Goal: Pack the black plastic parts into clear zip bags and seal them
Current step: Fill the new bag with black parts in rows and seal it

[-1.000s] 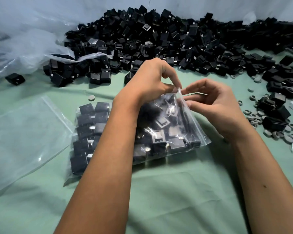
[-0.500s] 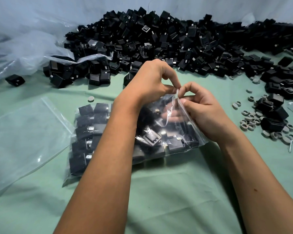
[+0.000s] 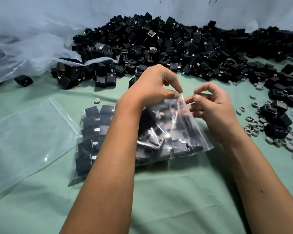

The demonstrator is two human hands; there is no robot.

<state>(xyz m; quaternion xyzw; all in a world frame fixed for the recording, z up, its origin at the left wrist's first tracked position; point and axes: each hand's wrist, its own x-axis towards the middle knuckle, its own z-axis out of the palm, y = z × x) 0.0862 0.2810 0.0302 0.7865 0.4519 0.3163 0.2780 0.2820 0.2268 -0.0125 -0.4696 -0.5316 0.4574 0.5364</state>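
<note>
Now a green cloth (image 3: 159, 200) is spread over the table. Far back on it, a big pile (image 3: 184, 48) of black parts is heaped. On the left, an empty bag (image 3: 27, 137) is laid flat. In the middle, a full bag (image 3: 161, 137) of black parts is rested on the cloth. Its top corner is pinched by the left hand (image 3: 152, 86), thumb against finger. Just beside that corner, the right hand (image 3: 211, 107) is held with curled fingers, but whether the bag is gripped cannot be told. On the right, small grey rings (image 3: 255, 127) are scattered near more parts.
</note>
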